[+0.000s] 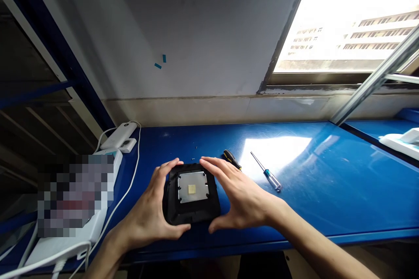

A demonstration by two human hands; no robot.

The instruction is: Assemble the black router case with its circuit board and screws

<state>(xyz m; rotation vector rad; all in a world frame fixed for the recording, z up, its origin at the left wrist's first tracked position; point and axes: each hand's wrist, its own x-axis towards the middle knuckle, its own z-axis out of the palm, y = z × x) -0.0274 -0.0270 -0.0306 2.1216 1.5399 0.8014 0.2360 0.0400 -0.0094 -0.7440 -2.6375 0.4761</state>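
Note:
A black square housing (193, 211) with a silver metal plate (193, 186) and a small yellow square at its centre lies on the blue workbench (310, 192). My left hand (152, 209) cups its left side, thumb along the front edge and fingers curled over the far corner. My right hand (237, 196) grips its right side, fingers stretched over the far right corner and thumb at the front edge. Both hands hold the housing between them.
A black-handled screwdriver (232, 159) lies just behind my right hand. Another one with a clear blue handle (266, 172) lies to its right. White chargers and cables (119, 137) sit at the left by a blurred patch. A white object (401, 141) rests far right under the window.

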